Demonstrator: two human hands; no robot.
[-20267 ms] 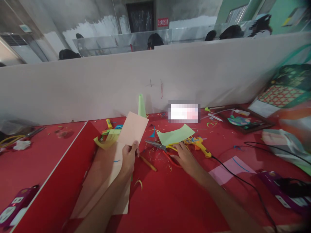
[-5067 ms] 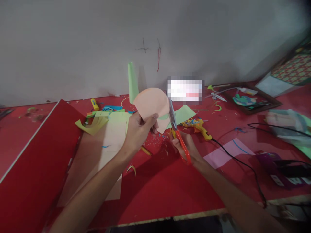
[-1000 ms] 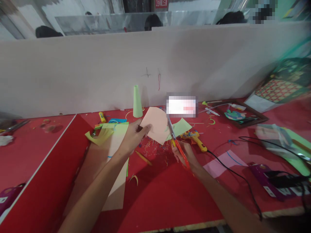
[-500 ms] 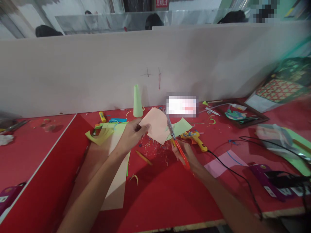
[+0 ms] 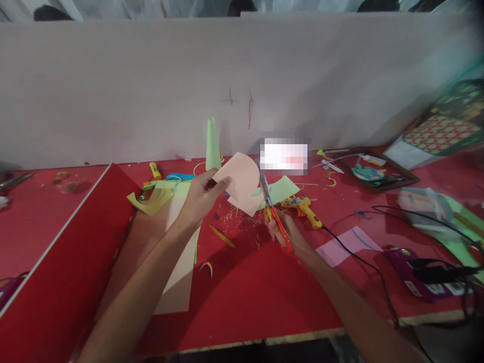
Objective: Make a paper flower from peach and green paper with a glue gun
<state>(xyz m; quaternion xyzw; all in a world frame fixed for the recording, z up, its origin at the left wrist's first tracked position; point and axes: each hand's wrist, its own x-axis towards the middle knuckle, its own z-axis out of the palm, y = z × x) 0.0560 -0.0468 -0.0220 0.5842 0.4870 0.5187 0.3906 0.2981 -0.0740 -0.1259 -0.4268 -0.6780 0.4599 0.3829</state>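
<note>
- A raised red board [image 5: 68,262] is seen at the left of the red table [image 5: 264,302].
- A yellow paper scrap [image 5: 149,201] is noted at 9 o'clock of the left hand [image 5: 198,199], near it.
- A large peach sheet [image 5: 177,282] lies flat under the left forearm.
- The left hand is pinched on the left edge of a peach paper piece [image 5: 242,181], which is held above the table with its rounded edge up.
- A green paper cone [image 5: 212,146] stands upright at 12 o'clock of the left hand, by the partition wall [image 5: 151,91].
- Scissors [image 5: 274,217] with orange handles are gripped in the closed right hand [image 5: 287,237]; the blades point to 11 o'clock and meet the right edge of the peach paper piece.
- A yellow glue gun [image 5: 306,209] lies at 2 o'clock of the right hand, near it.
- A pink sheet [image 5: 348,244] lies at 3 o'clock of the right hand.
</note>
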